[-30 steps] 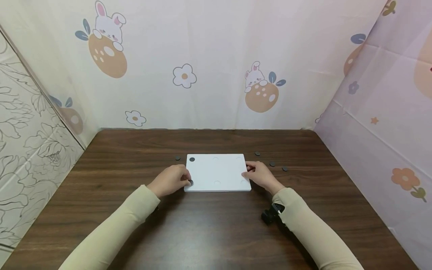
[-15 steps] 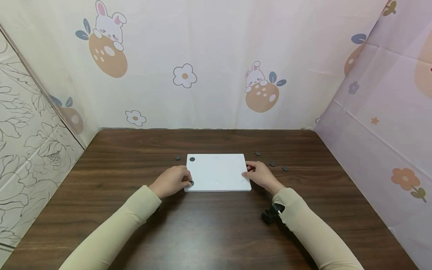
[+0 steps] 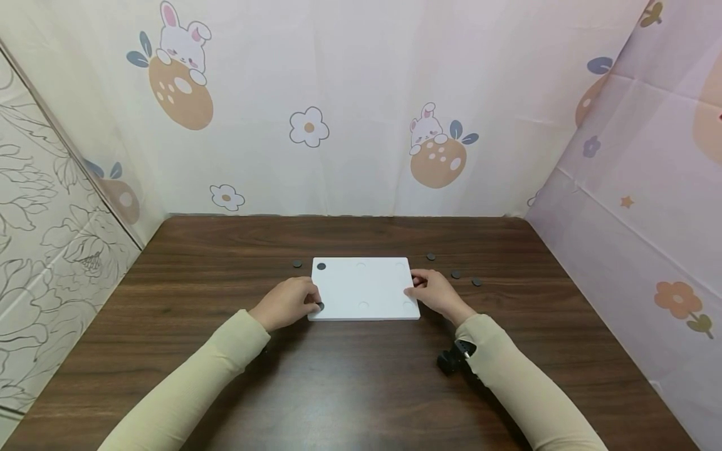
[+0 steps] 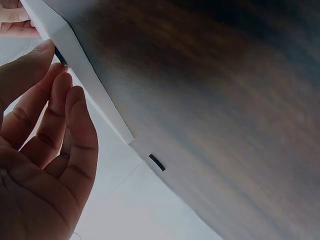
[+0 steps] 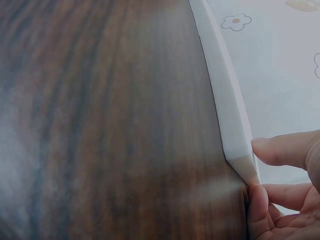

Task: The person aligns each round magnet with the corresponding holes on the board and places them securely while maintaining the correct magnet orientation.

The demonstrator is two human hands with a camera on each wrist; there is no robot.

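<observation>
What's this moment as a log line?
left hand pinches dark disc at white board; right hand grips board's edge; four discs on table

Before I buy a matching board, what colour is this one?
The board is white, clearest in the head view.

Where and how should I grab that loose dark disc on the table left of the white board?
Probably pinch the loose dark disc at opposite points of its rim, coming straight down from above. It lies flat on the table, thin, its edge exposed, apart from the white board, so the rim looks easiest.
</observation>
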